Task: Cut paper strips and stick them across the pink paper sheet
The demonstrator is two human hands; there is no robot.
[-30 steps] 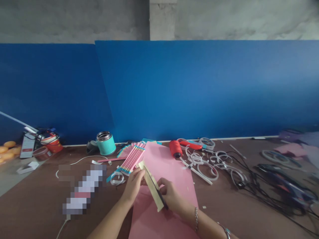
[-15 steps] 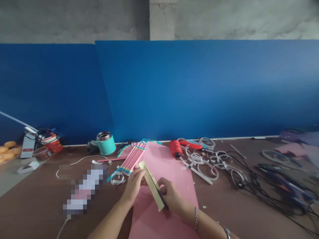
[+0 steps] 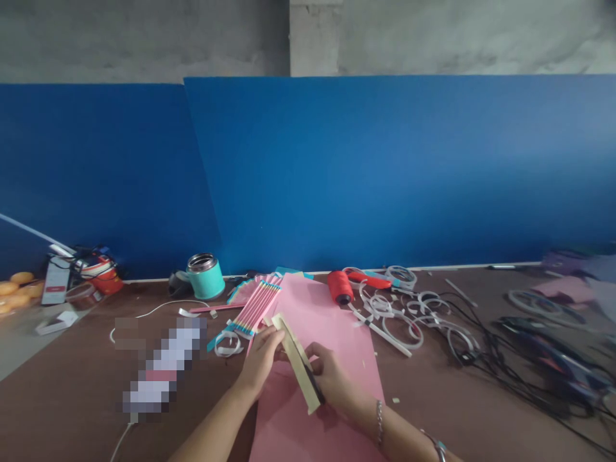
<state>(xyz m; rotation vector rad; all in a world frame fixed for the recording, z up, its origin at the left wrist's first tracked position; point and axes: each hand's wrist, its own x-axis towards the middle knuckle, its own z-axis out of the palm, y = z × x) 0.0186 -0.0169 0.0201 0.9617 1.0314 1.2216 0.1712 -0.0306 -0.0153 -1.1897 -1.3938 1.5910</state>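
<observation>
At the lower centre of the frame, my left hand (image 3: 262, 359) and right hand (image 3: 332, 378) have fingers closed on the pale strip (image 3: 299, 366), which I should keep straight and pinch evenly.

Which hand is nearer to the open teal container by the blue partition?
The left hand: it is on the near side of the teal container, off to its right. The right hand is farther right and closer to the camera.

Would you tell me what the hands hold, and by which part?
A pale yellow strip: left hand near its far end, right hand at its dark-edged side, lower down.
</observation>
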